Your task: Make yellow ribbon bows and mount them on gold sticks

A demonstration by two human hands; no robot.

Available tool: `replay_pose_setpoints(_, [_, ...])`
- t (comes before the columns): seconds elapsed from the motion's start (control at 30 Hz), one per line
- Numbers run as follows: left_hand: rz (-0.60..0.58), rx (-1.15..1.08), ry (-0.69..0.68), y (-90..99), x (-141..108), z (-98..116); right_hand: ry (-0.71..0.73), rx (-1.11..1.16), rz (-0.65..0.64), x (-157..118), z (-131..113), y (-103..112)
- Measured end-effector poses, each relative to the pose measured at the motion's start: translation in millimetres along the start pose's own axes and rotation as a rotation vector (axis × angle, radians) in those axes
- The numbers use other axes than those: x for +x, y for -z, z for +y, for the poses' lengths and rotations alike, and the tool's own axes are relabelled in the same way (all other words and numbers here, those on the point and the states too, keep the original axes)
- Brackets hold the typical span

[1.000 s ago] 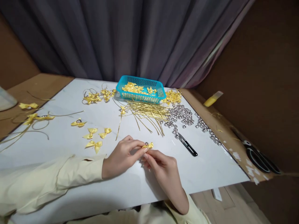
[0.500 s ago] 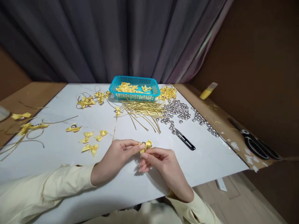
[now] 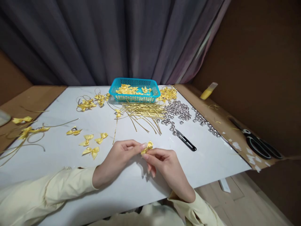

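A yellow ribbon bow [image 3: 149,145] is pinched between both hands above the white board [image 3: 131,191]. My left hand [image 3: 119,158] grips its left side between thumb and index finger. From the right, my right hand [image 3: 166,161] pinches its lower part, with the other fingers curled beneath. A small shiny spot shows on the bow, but fingers partly cover it. Left of my hands lie several loose bows [image 3: 91,152], and one bow with a silver piece [image 3: 74,131] is just behind them.
Behind my hands are gold cords [image 3: 143,110] and a blue basket of bows [image 3: 134,99]. Silver pieces [image 3: 177,110] and black snips [image 3: 186,140] lie to the right, scissors [image 3: 261,146] beyond. Corded bows [image 3: 27,131] rest at left.
The fingers have shifted slightly on the held bow, and my left thumb now covers more of its shiny part. My right hand's lower fingers have moved a little to the right.
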State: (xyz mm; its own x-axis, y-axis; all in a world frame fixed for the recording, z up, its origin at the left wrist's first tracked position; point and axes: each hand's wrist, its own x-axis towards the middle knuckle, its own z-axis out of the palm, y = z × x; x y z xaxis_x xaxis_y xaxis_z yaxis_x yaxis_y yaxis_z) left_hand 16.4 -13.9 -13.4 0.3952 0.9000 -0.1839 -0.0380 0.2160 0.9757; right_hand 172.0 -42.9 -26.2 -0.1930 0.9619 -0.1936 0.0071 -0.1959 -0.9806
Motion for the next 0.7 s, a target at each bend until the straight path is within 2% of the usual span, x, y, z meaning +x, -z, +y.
replay_pose_setpoints(0.1, [-0.008, 0.01, 0.027, -0.5, 2.0, -2.0, 0.006, -0.046, 0.01, 0.1, 0.1, 0.5])
replay_pose_setpoints(0.3, [0.075, 0.136, 0.05, -3.7, 2.7, 2.9, 0.0, -0.038, 0.037, 0.3, 0.9, 0.5])
replay_pose_setpoints(0.5, [0.129, 0.254, -0.039, -4.6, 3.3, 6.6, 0.039, 0.004, 0.074, 3.1, 4.3, -0.7])
replay_pose_setpoints(0.7, [0.087, 0.223, -0.062, -6.0, 2.1, 3.3, 0.053, -0.075, 0.048, 2.5, 4.4, 0.3])
